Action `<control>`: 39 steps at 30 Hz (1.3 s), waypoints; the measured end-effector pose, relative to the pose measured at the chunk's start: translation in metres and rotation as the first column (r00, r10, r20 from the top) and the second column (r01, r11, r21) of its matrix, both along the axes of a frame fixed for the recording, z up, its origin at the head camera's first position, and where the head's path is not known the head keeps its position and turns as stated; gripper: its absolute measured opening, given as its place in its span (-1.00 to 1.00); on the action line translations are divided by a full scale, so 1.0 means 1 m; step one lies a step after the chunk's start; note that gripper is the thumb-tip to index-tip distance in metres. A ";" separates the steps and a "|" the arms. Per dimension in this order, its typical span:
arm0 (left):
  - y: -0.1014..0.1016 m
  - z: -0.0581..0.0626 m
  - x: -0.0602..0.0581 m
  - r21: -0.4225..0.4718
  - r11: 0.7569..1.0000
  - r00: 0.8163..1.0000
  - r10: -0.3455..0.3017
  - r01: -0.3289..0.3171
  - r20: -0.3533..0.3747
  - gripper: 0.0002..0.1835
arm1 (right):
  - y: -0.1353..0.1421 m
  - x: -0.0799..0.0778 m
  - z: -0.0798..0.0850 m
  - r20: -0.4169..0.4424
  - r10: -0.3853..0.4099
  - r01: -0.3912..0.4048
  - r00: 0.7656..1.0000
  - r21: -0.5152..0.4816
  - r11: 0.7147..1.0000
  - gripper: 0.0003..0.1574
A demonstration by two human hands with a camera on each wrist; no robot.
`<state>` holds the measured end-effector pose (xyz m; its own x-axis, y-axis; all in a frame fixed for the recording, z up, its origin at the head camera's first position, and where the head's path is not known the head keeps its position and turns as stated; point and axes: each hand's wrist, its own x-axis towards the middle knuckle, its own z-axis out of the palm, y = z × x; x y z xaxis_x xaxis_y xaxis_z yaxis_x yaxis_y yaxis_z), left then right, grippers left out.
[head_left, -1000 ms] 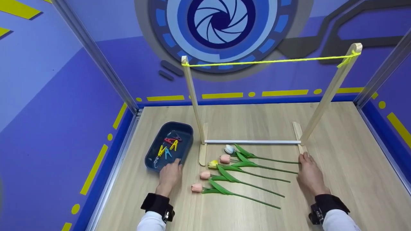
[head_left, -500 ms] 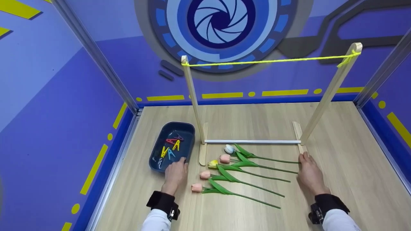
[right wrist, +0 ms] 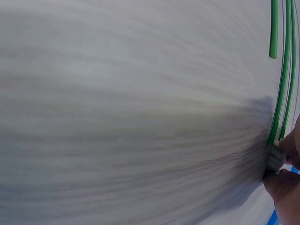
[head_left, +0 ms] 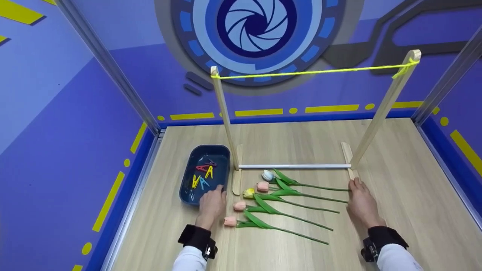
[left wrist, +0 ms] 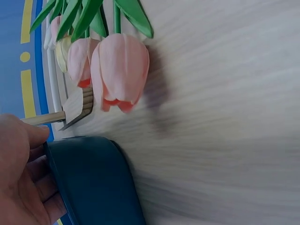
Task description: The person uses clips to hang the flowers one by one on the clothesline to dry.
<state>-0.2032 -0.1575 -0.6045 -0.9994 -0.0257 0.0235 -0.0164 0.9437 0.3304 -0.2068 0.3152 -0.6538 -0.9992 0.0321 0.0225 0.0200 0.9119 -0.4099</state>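
Note:
My left hand [head_left: 212, 203] grips the near right rim of a dark blue tray [head_left: 190, 198]; in the left wrist view the thumb and fingers straddle the tray wall [left wrist: 93, 178]. Several small clothespins, including a yellow clothespin [head_left: 209, 172], a blue clothespin [head_left: 203, 183] and a red clothespin [head_left: 202, 168], lie inside. My right hand [head_left: 362, 202] pinches the front end of the right wooden foot [head_left: 351, 173] of a rack; the right wrist view has that foot's end [right wrist: 276, 158] between thumb and finger. A yellow string [head_left: 308, 72] spans the two wooden posts.
Several artificial tulips lie side by side between the hands, among them a pink tulip [head_left: 230, 221], a yellow tulip [head_left: 249, 193] and a pale blue tulip [head_left: 267, 175]. A white rod [head_left: 293, 166] joins the rack's feet. Blue-purple panels [head_left: 75, 150] enclose the wooden table [head_left: 293, 143].
My left hand has drawn the tray to the right, close to the rack's left foot. The clothespins have shifted along with it. My right hand keeps its place on the right foot.

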 end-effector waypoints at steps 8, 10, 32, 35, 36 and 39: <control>0.004 0.000 0.001 -0.009 1.000 1.000 0.016 -0.016 -0.020 -0.66 | -0.001 -0.001 -0.002 -0.013 0.006 -0.006 1.000 -0.004 1.000 -0.34; 0.005 -0.001 0.002 -0.017 0.999 0.999 0.029 -0.029 -0.029 -0.65 | -0.001 -0.002 -0.002 -0.021 0.009 -0.009 1.000 -0.009 1.000 -0.35; 0.009 -0.002 0.006 -0.041 0.997 0.998 0.063 -0.064 -0.018 -0.66 | -0.002 -0.001 -0.002 0.011 -0.012 0.012 1.000 -0.017 1.000 -0.31; 0.009 -0.001 0.007 -0.031 0.998 0.998 0.061 -0.061 -0.014 -0.66 | -0.002 -0.001 -0.002 0.006 -0.013 0.013 1.000 -0.020 1.000 -0.31; 0.009 -0.001 0.007 -0.029 0.998 0.998 0.060 -0.061 -0.012 -0.66 | -0.002 -0.001 -0.002 0.005 -0.013 0.013 1.000 -0.017 1.000 -0.31; 0.009 0.000 0.007 -0.020 0.998 0.998 0.061 -0.061 -0.003 -0.66 | -0.002 -0.001 -0.002 0.000 -0.012 0.012 1.000 -0.013 1.000 -0.31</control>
<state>-0.1961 -0.1486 -0.6042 -0.9959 -0.0862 0.0272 -0.0735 0.9475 0.3112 -0.2077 0.3131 -0.6559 -0.9988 0.0444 0.0223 0.0309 0.9062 -0.4217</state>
